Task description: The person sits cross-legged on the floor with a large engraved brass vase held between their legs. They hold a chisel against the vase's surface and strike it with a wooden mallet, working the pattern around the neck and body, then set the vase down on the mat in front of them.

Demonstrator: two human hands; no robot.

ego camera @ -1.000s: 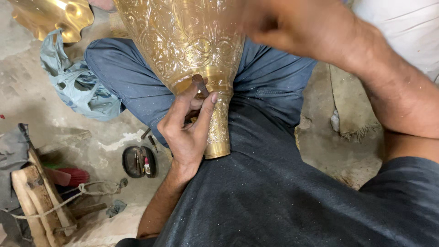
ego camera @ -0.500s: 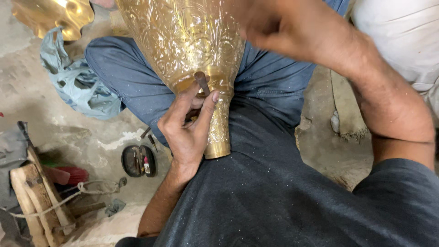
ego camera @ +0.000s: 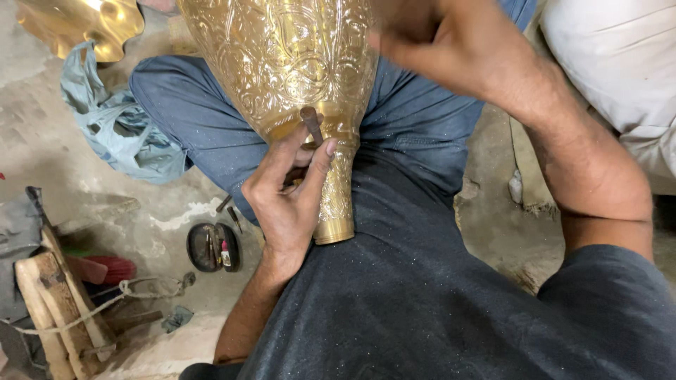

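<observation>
A crumpled pale blue cloth point(ego camera: 116, 130) lies on the grey concrete floor point(ego camera: 77, 204) at upper left, beneath a polished, wavy-edged brass piece point(ego camera: 81, 24). Lower on the floor rests a small dark oval tin point(ego camera: 213, 247) holding small items. At far left, wooden blocks point(ego camera: 53, 302) are bound with pale cord point(ego camera: 105, 302). A white cloth bundle point(ego camera: 620, 77) occupies the upper right corner.

Rough grey concrete floor point(ego camera: 63, 176), crumpled blue cloth point(ego camera: 113, 134), wooden block point(ego camera: 56, 302) bound with rope, white sack point(ego camera: 620, 77).
</observation>
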